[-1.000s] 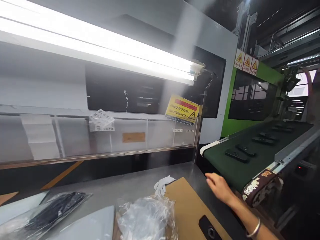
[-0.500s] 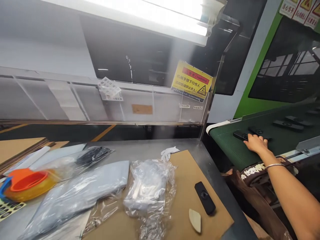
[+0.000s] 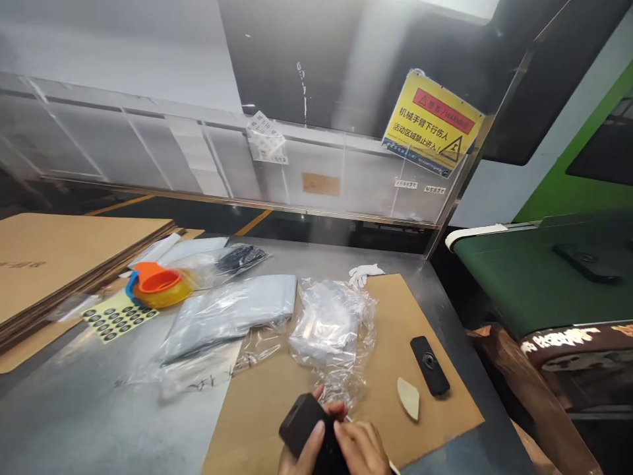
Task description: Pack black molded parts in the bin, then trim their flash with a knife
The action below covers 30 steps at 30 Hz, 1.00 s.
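Observation:
Near the bottom centre, my left hand [image 3: 302, 455] grips a black block-like part [image 3: 307, 422], thumb on top and fingertips showing behind it. My right hand [image 3: 360, 448] is closed at the right side of the same part, its fingers bent against it. Their lower portions are cut off by the frame edge. Beneath them lies a brown cardboard sheet [image 3: 262, 409]. To the right on the cardboard rest a black oblong part [image 3: 430, 366] with a round recess and a pale wedge-shaped piece [image 3: 408, 399].
Clear plastic bags [image 3: 329, 323], a grey wrapped bundle [image 3: 237, 307], a white glove [image 3: 366, 273], tape rolls [image 3: 158, 284] and a sticker sheet [image 3: 116, 318] lie on the metal table. Cardboard is stacked left. A green conveyor [image 3: 524, 284] at right carries black parts [image 3: 587, 262].
My right hand has left the conveyor and come to the bottom centre. Both hands now hold a black part over the cardboard. The view has shifted left, and fewer parts show on the belt.

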Tool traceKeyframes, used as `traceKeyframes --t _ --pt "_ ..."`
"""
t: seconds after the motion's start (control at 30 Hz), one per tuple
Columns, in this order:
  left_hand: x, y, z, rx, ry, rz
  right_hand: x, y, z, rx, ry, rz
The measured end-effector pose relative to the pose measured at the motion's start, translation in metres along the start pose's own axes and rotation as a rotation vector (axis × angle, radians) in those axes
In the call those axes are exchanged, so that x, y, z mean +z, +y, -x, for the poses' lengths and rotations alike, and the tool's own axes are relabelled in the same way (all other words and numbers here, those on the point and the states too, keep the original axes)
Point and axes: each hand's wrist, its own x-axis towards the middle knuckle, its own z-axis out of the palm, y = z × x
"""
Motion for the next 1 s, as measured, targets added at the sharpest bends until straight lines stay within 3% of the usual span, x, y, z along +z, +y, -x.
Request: traceKeyframes --t 0.07,0.13,0.2,0.3,0.37,0.47,0.57,0.67,0.73,0.8,0.87,1.0 --pt "-0.001 0.002 0.006 0.060 -0.022 -0.069 -0.003 0.017 0.010 0.108 -0.040 0.021" --pt "-0.011 0.010 0.012 0.115 -0.142 -0.174 -0.016 0.047 0.015 0.266 -0.094 0.266" --pt "-0.024 0.016 0.015 0.161 -0.285 -0.268 -0.025 0.077 0.022 0.323 -0.147 0.474" --pt "-0.039 0.019 0.018 0.241 -0.434 -0.446 -0.025 0.106 0.034 0.324 -0.217 0.467" --pt "-0.046 0.020 0.019 0.292 -0.474 -0.539 -0.024 0.110 0.039 0.335 -0.202 0.412" --pt "-0.050 0.024 0.022 0.303 -0.453 -0.566 -0.029 0.090 0.032 0.398 -0.169 0.273" --pt "-0.047 0.030 0.025 0.269 -0.430 -0.644 -0.046 0.039 0.002 0.403 -0.270 -0.106" --pt "-0.040 0.037 0.026 0.261 -0.535 -0.780 -0.062 -0.020 -0.039 0.045 -0.279 -0.378" --pt "-0.036 0.040 0.026 0.271 -0.564 -0.799 -0.066 -0.046 -0.060 -0.182 -0.319 -0.429" --pt "-0.034 0.043 0.028 0.271 -0.539 -0.792 -0.065 -0.056 -0.069 -0.233 -0.350 -0.418" --pt "-0.034 0.046 0.030 0.239 -0.541 -0.791 -0.062 -0.056 -0.067 -0.182 -0.357 -0.396" --pt "-0.036 0.045 0.034 0.155 -0.632 -0.718 -0.056 -0.052 -0.052 -0.138 -0.365 -0.420"
